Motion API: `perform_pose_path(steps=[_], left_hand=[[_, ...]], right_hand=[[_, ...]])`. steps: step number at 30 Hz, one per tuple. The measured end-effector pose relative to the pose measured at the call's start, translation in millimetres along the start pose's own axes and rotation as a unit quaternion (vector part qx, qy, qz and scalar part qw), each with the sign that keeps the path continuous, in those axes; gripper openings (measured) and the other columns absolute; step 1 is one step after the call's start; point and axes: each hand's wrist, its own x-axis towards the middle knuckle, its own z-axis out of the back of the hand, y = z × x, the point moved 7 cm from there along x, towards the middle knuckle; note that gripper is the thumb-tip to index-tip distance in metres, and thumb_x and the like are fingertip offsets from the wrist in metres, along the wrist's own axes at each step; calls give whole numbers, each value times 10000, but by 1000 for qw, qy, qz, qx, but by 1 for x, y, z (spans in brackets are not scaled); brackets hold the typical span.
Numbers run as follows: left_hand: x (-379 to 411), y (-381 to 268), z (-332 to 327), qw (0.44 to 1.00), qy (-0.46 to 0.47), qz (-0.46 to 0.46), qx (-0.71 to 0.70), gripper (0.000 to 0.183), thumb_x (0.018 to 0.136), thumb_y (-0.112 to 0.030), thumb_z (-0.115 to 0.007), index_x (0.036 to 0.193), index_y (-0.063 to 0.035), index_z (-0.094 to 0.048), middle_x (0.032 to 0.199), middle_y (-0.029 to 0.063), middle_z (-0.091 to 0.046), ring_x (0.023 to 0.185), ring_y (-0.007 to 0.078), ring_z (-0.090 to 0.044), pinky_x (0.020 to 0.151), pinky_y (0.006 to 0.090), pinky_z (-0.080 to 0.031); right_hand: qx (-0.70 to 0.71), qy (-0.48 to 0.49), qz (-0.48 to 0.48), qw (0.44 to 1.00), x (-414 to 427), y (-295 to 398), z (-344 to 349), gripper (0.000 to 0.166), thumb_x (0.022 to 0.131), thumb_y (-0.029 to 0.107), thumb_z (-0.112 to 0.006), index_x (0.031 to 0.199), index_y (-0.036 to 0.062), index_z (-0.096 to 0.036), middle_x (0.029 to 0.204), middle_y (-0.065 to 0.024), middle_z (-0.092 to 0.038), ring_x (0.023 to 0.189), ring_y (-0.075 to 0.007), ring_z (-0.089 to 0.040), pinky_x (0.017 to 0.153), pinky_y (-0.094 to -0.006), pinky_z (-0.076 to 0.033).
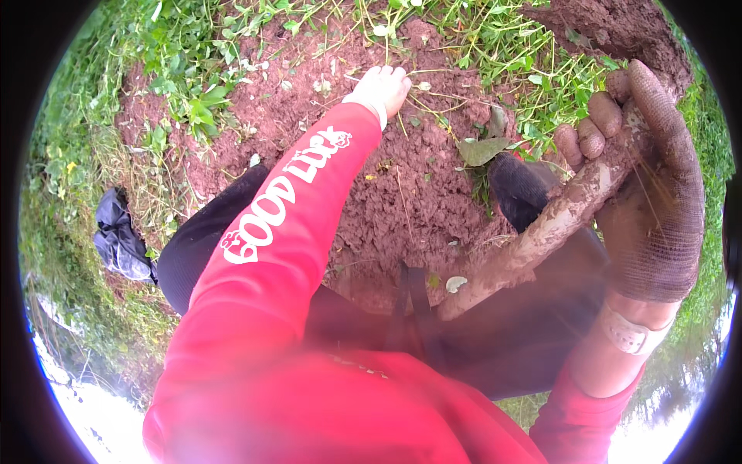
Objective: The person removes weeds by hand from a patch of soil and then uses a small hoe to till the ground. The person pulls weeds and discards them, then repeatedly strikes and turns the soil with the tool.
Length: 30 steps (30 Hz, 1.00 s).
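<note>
My right hand (649, 174), in a knit glove caked with mud, is closed around a thick muddy pole (556, 217), likely a tool handle. The pole slants from beside my hand down across my right thigh. A large clod of wet earth (620, 35) lies just beyond that hand; whether it covers a tool head I cannot tell. My left hand (382, 90) reaches forward over the reddish soil (406, 197), back upward and fingers bent down. Its fingertips are hidden, and thin plant stems (429, 107) lie against it. Strong light washes out this hand's detail.
Low green weeds (191, 64) border the dug soil at left, and leafy stems (510, 46) lie at the top right. A black plastic bag (120, 235) rests at the left. My dark-clad left knee (191, 249) is bent beside the soil. One broad leaf (482, 151) lies near my right leg.
</note>
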Motion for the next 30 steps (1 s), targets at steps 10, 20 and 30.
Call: perform_pose_path(steps=[10, 20, 30], left_hand=[[-11, 11, 47, 991, 17, 35, -128, 214, 985, -244, -533, 1080, -90, -648, 979, 115, -667, 1001, 282, -636, 922, 459, -497], [-72, 83, 151, 889, -262, 203, -316, 420, 1017, -376, -480, 1173, -22, -643, 1075, 225, -689, 1026, 374, -659, 903, 443, -503], [-242, 118, 189, 333, -404, 205, -827, 276, 1018, -292, -623, 841, -106, -523, 631, -64, -404, 566, 82, -394, 552, 266, -442]], right_hand=[[2, -24, 9, 1000, -1, 3, 14, 236, 1040, 247, -560, 1117, 26, -592, 821, -22, -522, 751, -159, -545, 813, -339, -527], [6, 50, 69, 996, -6, 24, 19, 151, 997, 181, -627, 1043, 38, -626, 791, -54, -565, 722, -207, -598, 886, -388, -580], [-43, -56, 89, 994, -3, -25, -3, 201, 908, 271, -745, 953, 149, -593, 677, 37, -524, 579, -122, -532, 646, -345, -556]])
